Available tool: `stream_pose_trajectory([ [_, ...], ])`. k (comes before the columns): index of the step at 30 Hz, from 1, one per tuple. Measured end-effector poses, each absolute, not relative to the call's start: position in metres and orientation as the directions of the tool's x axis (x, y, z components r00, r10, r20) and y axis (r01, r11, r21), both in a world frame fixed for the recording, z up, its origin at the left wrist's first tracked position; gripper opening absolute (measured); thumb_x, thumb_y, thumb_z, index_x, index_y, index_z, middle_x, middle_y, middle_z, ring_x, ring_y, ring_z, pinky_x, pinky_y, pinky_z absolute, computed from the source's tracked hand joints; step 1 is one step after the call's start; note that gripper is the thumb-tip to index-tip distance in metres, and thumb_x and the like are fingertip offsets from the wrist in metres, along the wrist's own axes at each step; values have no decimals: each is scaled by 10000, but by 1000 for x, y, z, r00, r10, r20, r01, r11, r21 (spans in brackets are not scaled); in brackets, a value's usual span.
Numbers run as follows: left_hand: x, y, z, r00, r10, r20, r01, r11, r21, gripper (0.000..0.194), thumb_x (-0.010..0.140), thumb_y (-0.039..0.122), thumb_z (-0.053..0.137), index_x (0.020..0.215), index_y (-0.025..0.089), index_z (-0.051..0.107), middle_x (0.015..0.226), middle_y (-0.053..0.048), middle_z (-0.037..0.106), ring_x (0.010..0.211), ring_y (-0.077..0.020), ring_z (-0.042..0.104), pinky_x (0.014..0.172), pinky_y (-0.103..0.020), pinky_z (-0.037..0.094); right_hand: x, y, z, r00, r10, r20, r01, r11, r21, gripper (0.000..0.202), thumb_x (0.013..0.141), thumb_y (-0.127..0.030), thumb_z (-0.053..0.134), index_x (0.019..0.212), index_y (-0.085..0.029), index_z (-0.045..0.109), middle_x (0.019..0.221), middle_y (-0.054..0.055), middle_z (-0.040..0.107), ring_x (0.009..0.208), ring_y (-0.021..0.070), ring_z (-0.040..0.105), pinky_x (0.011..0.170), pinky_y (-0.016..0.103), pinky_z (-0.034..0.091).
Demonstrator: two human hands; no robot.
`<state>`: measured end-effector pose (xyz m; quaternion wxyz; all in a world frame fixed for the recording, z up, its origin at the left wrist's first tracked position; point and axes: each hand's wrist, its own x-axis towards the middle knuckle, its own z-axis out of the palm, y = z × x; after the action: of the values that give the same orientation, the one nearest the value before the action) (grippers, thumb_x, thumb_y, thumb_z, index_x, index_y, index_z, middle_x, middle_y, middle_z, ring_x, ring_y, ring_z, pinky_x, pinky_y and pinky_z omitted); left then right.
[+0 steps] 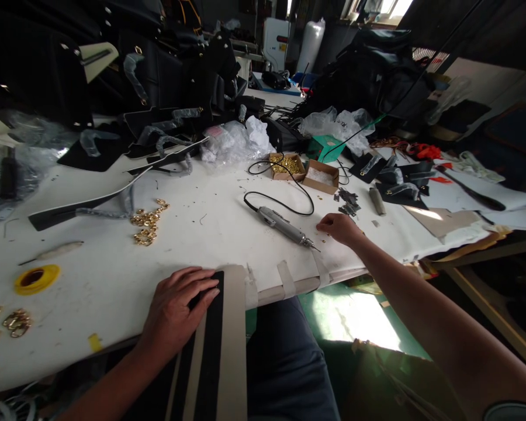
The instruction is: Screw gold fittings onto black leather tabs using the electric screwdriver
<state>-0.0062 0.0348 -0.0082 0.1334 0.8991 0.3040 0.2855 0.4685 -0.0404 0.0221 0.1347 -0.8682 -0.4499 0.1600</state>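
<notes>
My left hand (177,304) lies over the upper end of a black strap (211,356), with thumb and fingers closed on it near its tip. Under the strap is a beige board (234,339) that hangs over the table's front edge. My right hand (341,228) is at the table surface with its fingertips pinched together. Whatever is between them is too small to make out. Tiny gold pieces (324,241) lie just below those fingers. Left of them rests a grey electric screwdriver (284,227), its bit pointing toward the right hand.
Small boxes hold gold hardware (289,165) and clear pieces (322,175). Dark metal plates (349,202) lie behind my right hand. Gold clasps (146,222), yellow tape (37,279) and an awl-like tool (55,251) are on the left. Black bags (166,64) stand behind. The screwdriver's cable (284,207) loops across the table.
</notes>
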Motion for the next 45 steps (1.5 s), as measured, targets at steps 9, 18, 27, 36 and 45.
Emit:
stream_pose_trajectory([
  [9,-6,35,-9,657,612,440,452,-787,420,179,1001,389,668,1078,292,797,1191,-22,804,1182,-290,687,1011,-477,530,511,-49,31,612,791,-7,748,-582,-319,329,941,-393,617,1144,-219,809,1055,66,801,942,231,696,799,310,486],
  [18,-7,35,-10,657,618,432,461,-782,419,187,1007,394,661,1084,291,797,1201,-27,802,1191,-291,684,1013,-480,520,516,-45,19,582,812,-57,785,-578,-224,230,868,-324,679,1018,-261,840,1025,46,802,898,232,677,751,305,449],
  [27,-6,35,-7,652,627,426,467,-775,425,177,1006,385,660,1074,295,796,1198,-24,801,1195,-296,684,1007,-480,514,512,-50,28,603,796,-52,740,-582,-337,280,941,-341,554,1014,-183,773,820,61,763,775,198,683,717,281,454],
  [36,-6,34,-7,658,631,411,457,-769,448,182,1012,376,649,1087,294,793,1206,-34,800,1197,-293,678,1016,-481,514,475,-84,25,562,809,-170,709,-577,-404,326,949,-448,552,958,-195,758,698,22,705,660,175,628,637,279,427],
  [45,-5,34,-6,655,629,419,455,-771,446,188,1015,390,646,1078,289,791,1196,-35,803,1188,-293,680,997,-477,514,467,-77,22,598,790,-138,723,-606,-332,218,924,-326,609,959,-196,780,873,66,771,783,196,658,714,289,420],
])
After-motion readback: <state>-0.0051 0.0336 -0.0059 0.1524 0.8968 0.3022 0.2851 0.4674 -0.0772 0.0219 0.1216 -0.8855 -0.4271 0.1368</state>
